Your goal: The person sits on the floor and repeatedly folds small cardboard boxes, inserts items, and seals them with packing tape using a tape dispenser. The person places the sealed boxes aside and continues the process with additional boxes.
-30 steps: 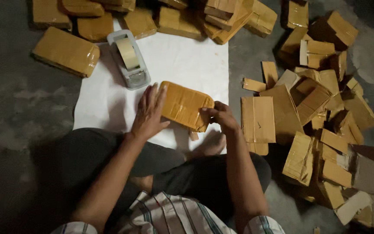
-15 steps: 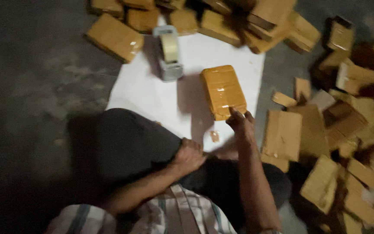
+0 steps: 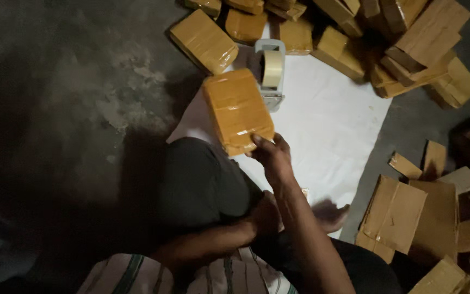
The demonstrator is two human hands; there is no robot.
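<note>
My right hand (image 3: 270, 155) grips the near end of a brown taped parcel (image 3: 237, 109) and holds it above the left edge of a white sheet (image 3: 327, 125) on the floor. The parcel is wrapped in glossy tape and points away from me, close to a tape dispenser (image 3: 272, 71). My left hand (image 3: 265, 215) lies low by my lap against my dark trouser leg. It is partly hidden behind my right forearm, and its fingers are too dark to read.
Several taped parcels (image 3: 205, 41) lie along the sheet's far edge. Stacked cardboard boxes (image 3: 420, 43) fill the top right, and flat cardboard pieces (image 3: 393, 215) lie at the right. Bare grey floor (image 3: 82, 98) spreads to the left. My foot (image 3: 330, 209) rests on the sheet.
My right hand has carried the parcel from the sheet's middle toward its left side, near the dispenser. My left hand let go of the parcel and dropped to my lap.
</note>
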